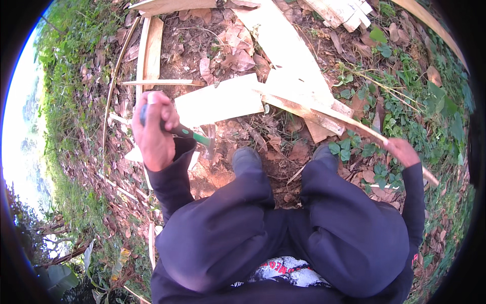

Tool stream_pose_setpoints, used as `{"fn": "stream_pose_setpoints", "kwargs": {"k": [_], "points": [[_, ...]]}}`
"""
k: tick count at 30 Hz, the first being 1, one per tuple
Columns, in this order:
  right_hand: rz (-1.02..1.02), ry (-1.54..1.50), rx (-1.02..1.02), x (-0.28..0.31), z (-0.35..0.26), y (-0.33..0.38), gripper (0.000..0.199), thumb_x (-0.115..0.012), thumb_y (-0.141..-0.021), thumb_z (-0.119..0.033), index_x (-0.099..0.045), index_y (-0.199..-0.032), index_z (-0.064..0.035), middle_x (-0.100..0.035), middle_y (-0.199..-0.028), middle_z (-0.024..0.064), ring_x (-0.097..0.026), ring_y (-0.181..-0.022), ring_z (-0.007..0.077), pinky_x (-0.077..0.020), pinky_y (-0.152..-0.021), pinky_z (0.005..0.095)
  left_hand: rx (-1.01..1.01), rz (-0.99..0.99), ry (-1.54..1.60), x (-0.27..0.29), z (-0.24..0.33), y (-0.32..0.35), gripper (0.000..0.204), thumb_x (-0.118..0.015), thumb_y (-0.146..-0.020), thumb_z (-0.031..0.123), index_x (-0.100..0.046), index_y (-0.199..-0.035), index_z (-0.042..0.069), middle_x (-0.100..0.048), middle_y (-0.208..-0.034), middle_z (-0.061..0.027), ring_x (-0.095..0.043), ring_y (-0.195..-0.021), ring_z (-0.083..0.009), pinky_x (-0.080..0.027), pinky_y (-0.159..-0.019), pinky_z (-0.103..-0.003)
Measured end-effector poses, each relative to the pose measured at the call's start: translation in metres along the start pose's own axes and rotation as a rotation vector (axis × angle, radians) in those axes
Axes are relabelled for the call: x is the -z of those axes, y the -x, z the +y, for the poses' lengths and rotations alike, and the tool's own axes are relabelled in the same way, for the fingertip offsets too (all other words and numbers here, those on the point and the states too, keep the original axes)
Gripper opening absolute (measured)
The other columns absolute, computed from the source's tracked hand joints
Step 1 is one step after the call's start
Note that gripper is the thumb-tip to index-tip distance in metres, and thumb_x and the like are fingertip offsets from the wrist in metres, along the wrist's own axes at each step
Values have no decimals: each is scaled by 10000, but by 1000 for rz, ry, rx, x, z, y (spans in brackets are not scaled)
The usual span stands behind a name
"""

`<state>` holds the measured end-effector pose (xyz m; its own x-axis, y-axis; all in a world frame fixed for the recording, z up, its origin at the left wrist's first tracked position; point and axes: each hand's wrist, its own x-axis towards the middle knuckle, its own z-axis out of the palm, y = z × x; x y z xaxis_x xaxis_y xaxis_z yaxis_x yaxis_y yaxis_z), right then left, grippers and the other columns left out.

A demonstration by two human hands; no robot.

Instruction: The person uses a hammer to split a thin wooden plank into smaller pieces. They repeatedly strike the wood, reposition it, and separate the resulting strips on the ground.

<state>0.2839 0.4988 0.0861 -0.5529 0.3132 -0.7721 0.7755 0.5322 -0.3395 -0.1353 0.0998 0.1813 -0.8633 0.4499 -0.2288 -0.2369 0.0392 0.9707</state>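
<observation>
I see the left hand (152, 129) at centre left fisted round a hatchet (195, 136), the right hand (402, 151) gripping a wooden strip (324, 112); chopping seems underway, needing steady aim.

The planks (223, 101) are pale, rough-split wood; the tool's handle (190, 133) looks like smooth black and green plastic; the trousers (283, 228) are matt dark cloth.

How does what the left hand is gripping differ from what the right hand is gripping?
The left hand is fisted round a short tool handle, dark with green; the right hand holds a long thin wood strip, pale and bare. The handle points down toward the dirt by the boots; the strip slants up-left across the planks. The tool's head is hard to make out; the strip shows along most of its length. Both are held firmly.
</observation>
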Motion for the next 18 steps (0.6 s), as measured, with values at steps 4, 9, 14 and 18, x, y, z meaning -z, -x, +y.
{"fn": "stream_pose_setpoints", "kwargs": {"k": [4, 9, 14, 18], "points": [[-369, -714, -34, -63, -19, 45, 431, -512, -991, -386, -588, -847, 14, -613, -615, 76, -608, -482, 133, -498, -434, 256, -148, -46, 230, 0, 29, 10, 289, -473, -1018, 355, -477, -953, 73, -436, -828, -33, -433, -677, -133, -386, -686, -311], [140, -292, 4, -126, -65, 80, 362, -633, -934, -321, -520, -822, 4, -522, -565, 144, -485, -492, 186, -427, -508, 340, -348, -83, 372, -49, 10, -33, 316, -495, -1007, 396, -455, -887, 106, -422, -767, -9, -374, -573, -115, -363, -620, -308], [232, -405, 5, -151, -65, 80, 407, -640, -925, -352, -472, -804, -1, -490, -575, 183, -444, -514, 252, -409, -539, 396, -383, -48, 419, -74, 8, -56, 263, -488, -1002, 331, -432, -856, 119, -393, -707, 11, -324, -530, -83, -324, -549, -269], [265, -322, 45, -158, -49, 80, 411, -643, -922, -349, -452, -797, -7, -505, -577, 196, -461, -497, 329, -409, -522, 401, -259, 46, 448, -79, -1, -80, 254, -550, -970, 310, -431, -850, 121, -385, -707, 15, -332, -537, -76, -332, -548, -263]]}}
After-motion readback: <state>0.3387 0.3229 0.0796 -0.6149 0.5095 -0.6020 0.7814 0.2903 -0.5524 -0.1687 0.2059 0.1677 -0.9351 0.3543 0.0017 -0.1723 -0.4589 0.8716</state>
